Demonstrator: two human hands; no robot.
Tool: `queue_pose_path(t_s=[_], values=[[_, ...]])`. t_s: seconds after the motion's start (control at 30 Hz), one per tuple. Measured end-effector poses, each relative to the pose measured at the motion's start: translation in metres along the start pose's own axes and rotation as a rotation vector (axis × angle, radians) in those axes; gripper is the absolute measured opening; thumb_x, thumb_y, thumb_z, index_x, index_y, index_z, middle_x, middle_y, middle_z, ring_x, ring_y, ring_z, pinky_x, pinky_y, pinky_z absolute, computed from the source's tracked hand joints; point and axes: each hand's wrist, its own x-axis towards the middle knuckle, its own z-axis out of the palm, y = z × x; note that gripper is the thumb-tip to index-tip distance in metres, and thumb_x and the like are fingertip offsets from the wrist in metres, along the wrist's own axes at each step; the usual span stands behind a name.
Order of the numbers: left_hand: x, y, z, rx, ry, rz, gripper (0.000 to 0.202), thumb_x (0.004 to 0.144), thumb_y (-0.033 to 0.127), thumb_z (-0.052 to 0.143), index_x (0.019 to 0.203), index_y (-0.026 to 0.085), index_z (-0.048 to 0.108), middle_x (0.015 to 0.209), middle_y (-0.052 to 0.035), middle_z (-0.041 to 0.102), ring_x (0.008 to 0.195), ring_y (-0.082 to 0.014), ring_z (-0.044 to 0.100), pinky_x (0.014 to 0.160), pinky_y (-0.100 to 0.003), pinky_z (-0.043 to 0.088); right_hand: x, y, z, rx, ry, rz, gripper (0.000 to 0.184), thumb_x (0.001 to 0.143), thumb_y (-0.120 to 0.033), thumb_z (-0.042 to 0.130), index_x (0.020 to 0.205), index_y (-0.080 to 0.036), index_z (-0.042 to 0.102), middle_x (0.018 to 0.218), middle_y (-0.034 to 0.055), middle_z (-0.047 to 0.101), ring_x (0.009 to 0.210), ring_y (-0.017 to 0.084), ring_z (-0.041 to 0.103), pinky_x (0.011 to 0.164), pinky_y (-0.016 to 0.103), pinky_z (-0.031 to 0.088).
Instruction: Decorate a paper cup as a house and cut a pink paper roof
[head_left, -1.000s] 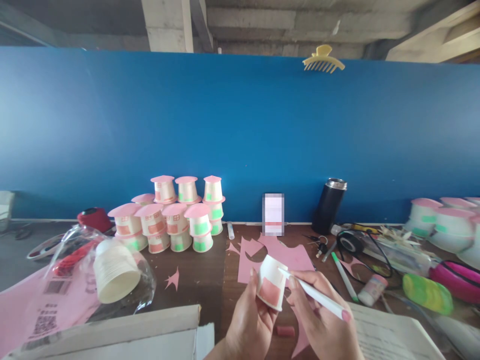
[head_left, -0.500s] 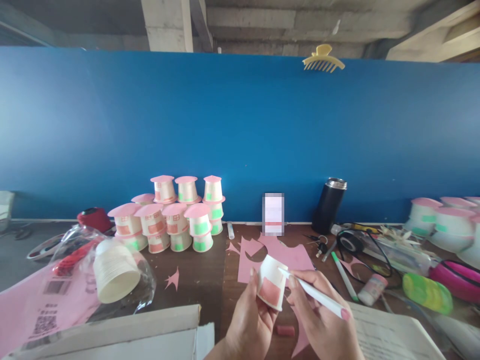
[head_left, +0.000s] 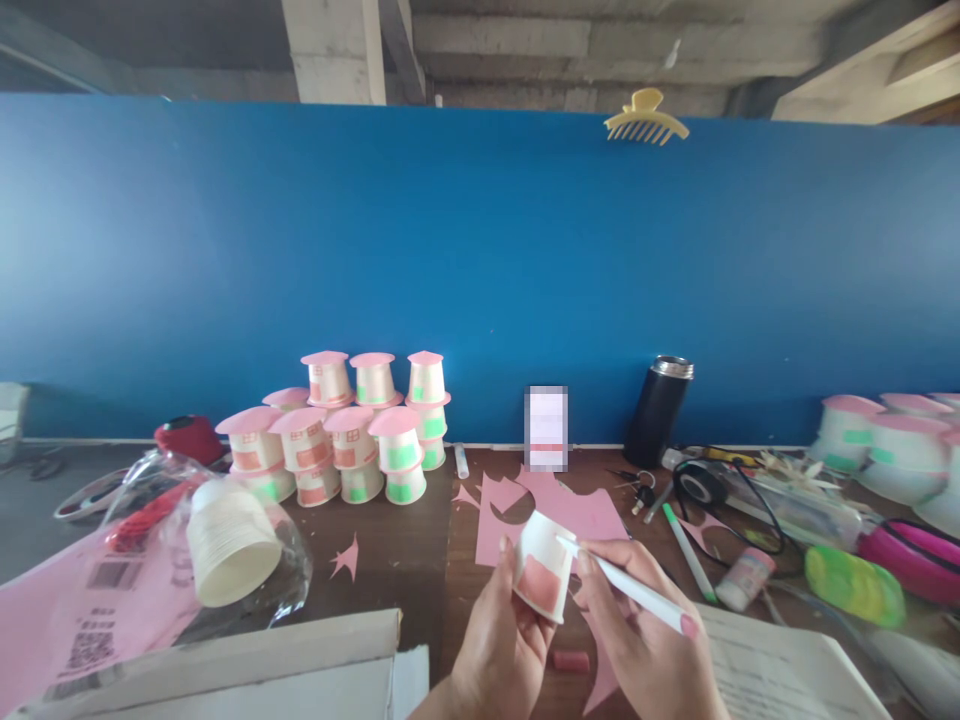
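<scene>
My left hand [head_left: 504, 640] is closed around a white paper cup [head_left: 546, 545], which is tilted and upside down, with a pinkish-red block coloured on its side. Between the fingers of my right hand [head_left: 645, 620] is a white marker [head_left: 634, 585] with a pink end. Its tip touches the cup's wall above and right of the coloured block. Below the cup, a red marker cap [head_left: 571, 661] lies on the table. Pink paper with round cut-outs [head_left: 600, 515] is spread behind the hands.
At the left, paper-cup houses with pink roofs [head_left: 397, 424] stand stacked. A bag holds nested cups [head_left: 232, 545]. On the right are a black bottle [head_left: 658, 410], a green-capped marker [head_left: 690, 555], cables and more roofed cups [head_left: 907, 455]. A cardboard box [head_left: 300, 660] lies in front.
Hardly anything differs. Both hands keep their places, and the marker tip stays at nearly the same spot on the cup.
</scene>
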Motion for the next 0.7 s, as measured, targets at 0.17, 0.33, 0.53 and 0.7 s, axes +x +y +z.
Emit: queue_pose_path(t_s=[0.17,0.33,0.53,0.7], values=[[0.0011,0.0008,0.0011,0.001,0.006,0.007,0.045,0.081,0.043,0.069,0.110,0.008,0.064,0.104,-0.0166,0.074,0.091,-0.0230,0.071,0.077,-0.028,0.057,0.0001,0.0004,0.0006,0.006,-0.011,0.007,0.010,0.091,-0.031,0.057,0.094,-0.023,0.061,0.080,0.0045,0.073,0.064,0.017,0.071,0.048,0.020,0.053],[0.0011,0.0007,0.0010,0.010,0.005,0.007,0.047,0.081,0.045,0.069,0.109,0.008,0.064,0.103,-0.0159,0.074,0.090,-0.0218,0.071,0.078,-0.028,0.057,-0.0017,0.0022,0.0011,0.017,-0.011,0.021,0.010,0.091,-0.032,0.057,0.094,-0.023,0.060,0.079,0.0038,0.073,0.063,0.017,0.071,0.047,0.020,0.052],[0.0006,0.0007,0.0004,0.014,0.018,0.009,0.046,0.080,0.044,0.069,0.109,0.008,0.064,0.104,-0.0166,0.074,0.090,-0.0222,0.071,0.077,-0.028,0.057,-0.0013,0.0024,0.0002,0.008,-0.019,0.021,0.010,0.092,-0.032,0.057,0.094,-0.024,0.060,0.079,0.0032,0.072,0.063,0.017,0.070,0.050,0.021,0.054],[0.0020,0.0012,0.0011,0.010,0.053,0.017,0.044,0.081,0.041,0.070,0.110,0.009,0.062,0.103,-0.0163,0.074,0.089,-0.0220,0.072,0.075,-0.028,0.058,0.0011,0.0017,0.0019,0.005,-0.016,0.016,0.010,0.092,-0.032,0.056,0.093,-0.024,0.061,0.078,0.0028,0.072,0.062,0.016,0.070,0.050,0.021,0.054]])
